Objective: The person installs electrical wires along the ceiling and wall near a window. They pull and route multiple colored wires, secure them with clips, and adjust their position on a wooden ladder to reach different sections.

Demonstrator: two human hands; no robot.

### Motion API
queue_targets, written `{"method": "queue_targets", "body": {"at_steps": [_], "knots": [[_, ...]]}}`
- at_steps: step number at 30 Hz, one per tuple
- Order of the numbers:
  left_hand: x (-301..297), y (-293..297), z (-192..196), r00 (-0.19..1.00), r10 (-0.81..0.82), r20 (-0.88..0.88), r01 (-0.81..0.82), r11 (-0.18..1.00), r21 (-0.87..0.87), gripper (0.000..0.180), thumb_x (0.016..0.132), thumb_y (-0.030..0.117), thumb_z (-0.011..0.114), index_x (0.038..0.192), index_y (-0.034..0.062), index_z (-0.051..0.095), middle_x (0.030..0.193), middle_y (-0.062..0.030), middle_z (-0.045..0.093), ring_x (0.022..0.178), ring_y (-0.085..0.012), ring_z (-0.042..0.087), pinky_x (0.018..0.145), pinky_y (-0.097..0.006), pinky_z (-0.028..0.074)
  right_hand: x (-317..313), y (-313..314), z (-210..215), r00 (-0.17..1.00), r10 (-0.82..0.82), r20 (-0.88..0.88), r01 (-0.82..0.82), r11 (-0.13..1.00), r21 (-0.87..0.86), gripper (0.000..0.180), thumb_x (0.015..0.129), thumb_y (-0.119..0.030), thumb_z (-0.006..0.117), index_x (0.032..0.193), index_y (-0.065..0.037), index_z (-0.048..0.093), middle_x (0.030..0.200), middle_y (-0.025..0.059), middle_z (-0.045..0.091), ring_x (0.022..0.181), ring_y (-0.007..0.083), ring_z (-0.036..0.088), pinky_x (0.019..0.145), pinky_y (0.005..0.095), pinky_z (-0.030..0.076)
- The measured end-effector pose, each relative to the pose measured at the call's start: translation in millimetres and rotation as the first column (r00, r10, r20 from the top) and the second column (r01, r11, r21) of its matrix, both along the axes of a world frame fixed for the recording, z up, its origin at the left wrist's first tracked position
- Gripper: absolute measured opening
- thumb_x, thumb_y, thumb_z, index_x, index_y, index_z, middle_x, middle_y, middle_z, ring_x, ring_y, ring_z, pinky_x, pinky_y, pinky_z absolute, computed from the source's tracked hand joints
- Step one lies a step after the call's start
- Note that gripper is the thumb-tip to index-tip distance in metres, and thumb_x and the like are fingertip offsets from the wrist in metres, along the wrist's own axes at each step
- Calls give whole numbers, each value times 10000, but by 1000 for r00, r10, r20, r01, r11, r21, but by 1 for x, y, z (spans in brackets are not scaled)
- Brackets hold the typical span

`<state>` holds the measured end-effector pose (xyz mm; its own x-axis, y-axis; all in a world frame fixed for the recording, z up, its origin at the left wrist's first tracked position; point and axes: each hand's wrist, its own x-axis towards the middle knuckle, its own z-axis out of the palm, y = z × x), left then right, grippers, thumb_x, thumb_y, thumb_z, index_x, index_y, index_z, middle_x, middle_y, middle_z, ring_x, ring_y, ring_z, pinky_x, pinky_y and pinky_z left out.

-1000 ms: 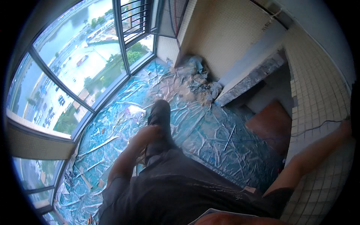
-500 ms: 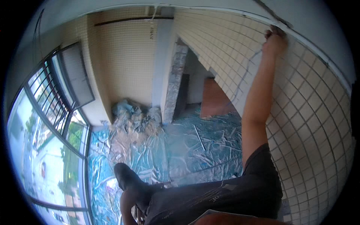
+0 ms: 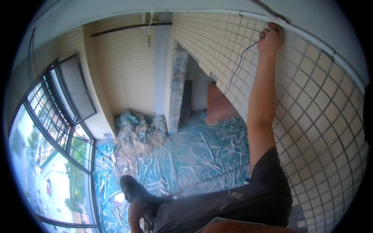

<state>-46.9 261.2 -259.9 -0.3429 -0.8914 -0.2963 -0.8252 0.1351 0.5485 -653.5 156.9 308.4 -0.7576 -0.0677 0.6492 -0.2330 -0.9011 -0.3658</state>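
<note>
My right hand [image 3: 271, 37] is raised high against the tiled wall [image 3: 311, 112], just under a white pipe [image 3: 307, 37] that runs along the ceiling edge. Its fingers are curled closed around a thin blue wire [image 3: 243, 56], which trails down and left along the tiles from the fist. The hand hides the wire's upper end. My left hand does not show. At the lower left, bare skin beside a dark shoe [image 3: 134, 190] could be an arm or a leg; I cannot tell which.
Crumpled blue plastic sheeting [image 3: 190, 163] covers the floor, with a dusty heap [image 3: 140, 130] at the far wall. A reddish-brown board [image 3: 219, 103] leans by a rough-edged opening. On the left are barred windows [image 3: 58, 155], with thin dangling wires [image 3: 32, 48] near them.
My right hand has shifted slightly left and up in the picture, and its fingers show more sharply. The blue wire stands out more plainly. The whole view has moved a little.
</note>
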Motion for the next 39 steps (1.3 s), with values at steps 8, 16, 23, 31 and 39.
{"method": "queue_targets", "body": {"at_steps": [8,16,23,31,39], "knots": [[4,3,-7,999,-21,-29,21,1000,7,296,773,289,729,968,66,736,975,-221,699,895,-432,663,772,-518,517,4,4,-14,979,-127,-163,116,990,-76,185,952,1,542,1129,3,596,975,100,683,688,141,561,563,258,421],[0,21,-7,995,13,-100,-12,1000,10,362,805,311,713,1039,35,700,1006,-234,694,973,-432,651,808,-502,510,-17,10,-3,677,-637,-368,731,639,239,284,882,12,606,1157,-37,657,1141,92,648,971,197,622,772,312,517],[2,11,-23,999,1,53,-3,999,38,407,838,378,688,1043,27,688,994,-236,693,931,-420,664,788,-513,513,-64,19,-28,-239,-582,-777,955,-284,-81,356,932,-41,594,1276,-116,647,1354,79,595,1204,198,594,1010,337,496],[4,20,32,995,68,74,-75,993,93,391,879,373,647,1080,38,647,1010,-239,687,954,-418,661,808,-514,516,-109,-4,-40,-362,-424,-830,865,-485,-129,442,913,27,563,1325,-127,614,1385,87,569,1127,189,644,939,317,542],[6,41,43,994,108,23,-110,982,151,399,804,378,708,1012,38,695,961,-227,700,913,-414,677,803,-512,524,-148,-36,-75,-54,-544,-838,960,-260,107,336,891,-73,661,1227,-84,649,1145,87,690,970,186,692,791,319,579]]}}
